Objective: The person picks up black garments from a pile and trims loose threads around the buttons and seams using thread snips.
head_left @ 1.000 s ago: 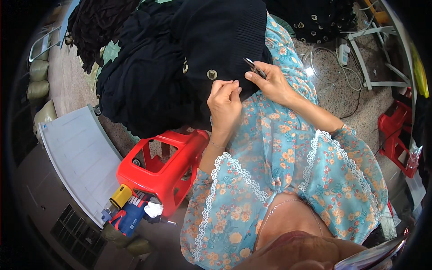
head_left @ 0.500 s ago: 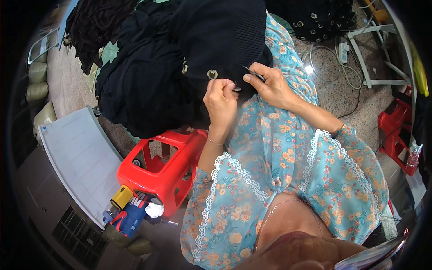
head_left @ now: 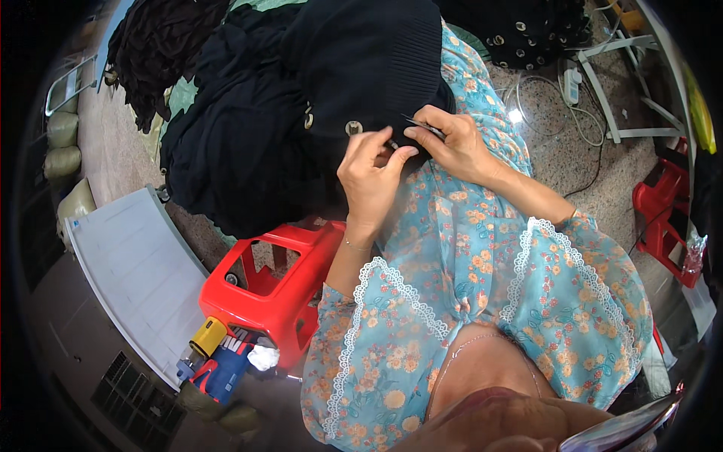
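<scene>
Head: left hand (head_left: pixel 369 179) and right hand (head_left: pixel 457 145) closely spaced at garment's (head_left: pixel 361 64) edge.

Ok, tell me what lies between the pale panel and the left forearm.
A red stool lies between the pale panel and the left forearm, as the head view shows.
</scene>
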Demonstrator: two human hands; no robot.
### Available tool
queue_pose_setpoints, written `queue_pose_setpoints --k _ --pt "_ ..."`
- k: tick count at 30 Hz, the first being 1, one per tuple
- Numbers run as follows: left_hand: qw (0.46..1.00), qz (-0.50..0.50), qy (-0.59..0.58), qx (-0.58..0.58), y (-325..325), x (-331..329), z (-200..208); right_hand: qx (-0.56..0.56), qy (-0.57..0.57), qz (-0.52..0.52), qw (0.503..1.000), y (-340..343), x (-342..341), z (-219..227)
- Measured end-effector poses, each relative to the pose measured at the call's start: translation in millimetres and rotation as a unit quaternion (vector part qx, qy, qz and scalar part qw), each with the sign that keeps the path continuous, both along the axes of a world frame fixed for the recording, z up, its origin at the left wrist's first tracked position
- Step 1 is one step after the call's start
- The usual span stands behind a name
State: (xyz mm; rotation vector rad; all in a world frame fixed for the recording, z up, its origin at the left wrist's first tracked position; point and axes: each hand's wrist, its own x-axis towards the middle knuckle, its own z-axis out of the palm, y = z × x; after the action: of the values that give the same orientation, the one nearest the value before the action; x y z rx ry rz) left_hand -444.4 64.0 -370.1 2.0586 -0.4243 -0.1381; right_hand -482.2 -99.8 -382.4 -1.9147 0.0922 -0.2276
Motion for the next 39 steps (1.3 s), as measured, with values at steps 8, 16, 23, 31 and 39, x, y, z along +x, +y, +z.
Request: queue_pose_setpoints --k 8,16,23,31,39 --pt "0.997 -0.048 0.059 0.017 7.3 0.3 -0.8 0.038 0.065 0.024 0.997 -1.5 1.2 -13.3" --pt "0.991 -0.117 0.069 0.018 18.3 10.0 -5.7 0.074 0.065 0.045 0.994 -1.9 2.7 -22.7" --pt "0.992 -0.093 0.080 -0.022 20.5 8.7 -8.4 0.076 0.076 0.043 0.993 -3.0 3.5 -18.1" --pt "0.979 -0.160 0.122 0.040 24.1 23.9 4.7 -0.004 -0.016 0.049 0.999 4.1 -0.3 -5.7" --pt "0.975 -0.131 0.173 -0.038 18.8 20.4 -8.4 0.013 0.015 0.043 0.999 2.7 -0.4 -7.0"
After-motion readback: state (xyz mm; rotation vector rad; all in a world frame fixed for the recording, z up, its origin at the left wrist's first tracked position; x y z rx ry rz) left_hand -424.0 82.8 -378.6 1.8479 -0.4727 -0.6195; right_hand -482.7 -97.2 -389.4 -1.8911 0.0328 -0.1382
